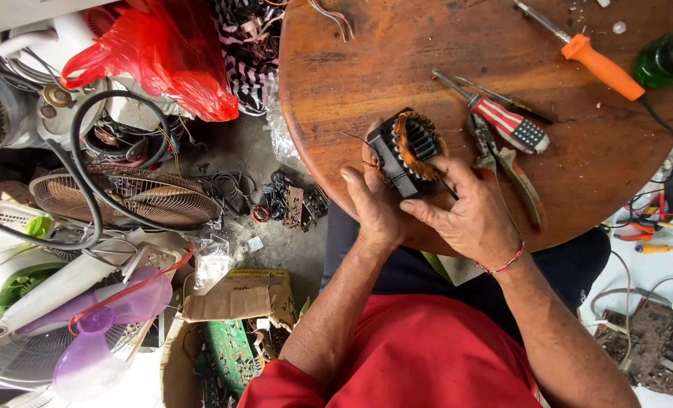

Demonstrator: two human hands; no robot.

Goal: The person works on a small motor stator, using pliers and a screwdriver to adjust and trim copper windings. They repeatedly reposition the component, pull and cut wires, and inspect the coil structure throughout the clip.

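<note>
I see both hands meeting at the near edge of the round wooden desk [397,53]. The left hand [374,215] and the right hand [476,219] together hold a small motor stator [408,155], a black block with copper windings around a ribbed core. The left fingers [355,185] are closed on its near left side, thumb up against the black housing. The right fingers [446,170] curl around its right side and grip it from there. The stator sits tilted between the fingers, and I cannot tell whether it touches the desk. Thin wires [363,155] trail from it just left of the left fingers.

Just right of the right fingers lie pliers [514,170], with a striped-handle screwdriver [502,121] across them and a thinner dark screwdriver [510,98] beside that. Farther beyond and right of the fingers lies an orange-handle screwdriver [593,60], and a green bottle [669,57] stands at the desk's far right edge. A red string bracelet [506,264] circles the right wrist.

Well left of the left fingers, on the floor, I see a fan grille [136,196], a red plastic bag [162,53], a purple fan blade [98,347], a cardboard box [242,295] and a green circuit board [230,351].
</note>
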